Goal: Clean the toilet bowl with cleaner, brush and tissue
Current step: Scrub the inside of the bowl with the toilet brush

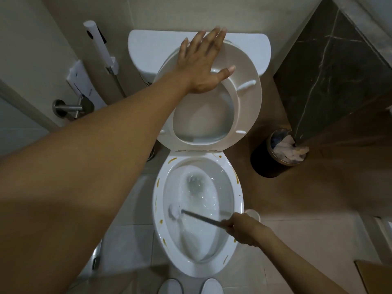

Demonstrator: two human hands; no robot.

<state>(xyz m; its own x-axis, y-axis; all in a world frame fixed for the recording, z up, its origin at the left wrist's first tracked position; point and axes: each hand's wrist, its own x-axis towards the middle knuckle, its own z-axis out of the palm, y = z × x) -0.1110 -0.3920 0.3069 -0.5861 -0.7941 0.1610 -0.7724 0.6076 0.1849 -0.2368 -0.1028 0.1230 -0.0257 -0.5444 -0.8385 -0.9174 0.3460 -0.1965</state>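
Right hand [244, 229] grips toilet brush [177, 212] handle, head inside toilet bowl [238, 200], left of hand. Left hand [203, 64], fingers spread flat, presses raised seat [248, 107].

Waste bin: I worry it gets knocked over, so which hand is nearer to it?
Right. The right hand grips the brush below the waste bin; the left hand presses the raised seat.

The brush head [174, 212] in the toilet bowl [235, 200] is smeared by motion blur, its bristles unreadable. The right hand [244, 230] covers the handle's end. The left hand [203, 64] hides part of the raised seat [248, 98]. The bin [267, 164] is partly behind a dark marble corner [331, 81]. Two white shoes [169, 286] are cut by the bottom edge.
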